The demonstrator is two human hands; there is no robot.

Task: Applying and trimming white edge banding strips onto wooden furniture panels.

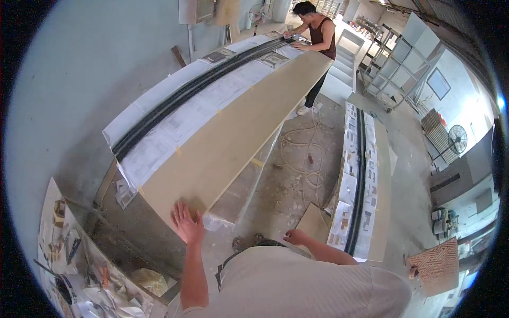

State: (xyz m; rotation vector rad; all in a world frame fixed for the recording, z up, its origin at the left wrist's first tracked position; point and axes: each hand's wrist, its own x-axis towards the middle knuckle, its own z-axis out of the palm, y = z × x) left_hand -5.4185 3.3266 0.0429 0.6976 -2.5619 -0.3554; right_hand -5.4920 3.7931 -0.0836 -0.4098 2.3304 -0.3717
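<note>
My left hand [186, 222] rests flat, fingers spread, on the near end of a long beige board [254, 122]. White printed paper [164, 146] runs along the board's far-left side, held by bits of yellow tape. A long black strip [177, 106] lies lengthwise over the paper. In front of my body, my right hand [297, 237] hangs in the air with its fingers curled in. Whether anything small is between them cannot be made out. It is nearest to a second, narrower board [380, 201] on the right, which bears paper and a black strip.
At the board's far end a person [321, 34] in a dark sleeveless top leans over the strip, both hands on it. A pale hose [313, 146] coils on the floor between the boards. A cluttered bench [85, 244] stands at the lower left. A wheeled rack [397, 69] is beyond.
</note>
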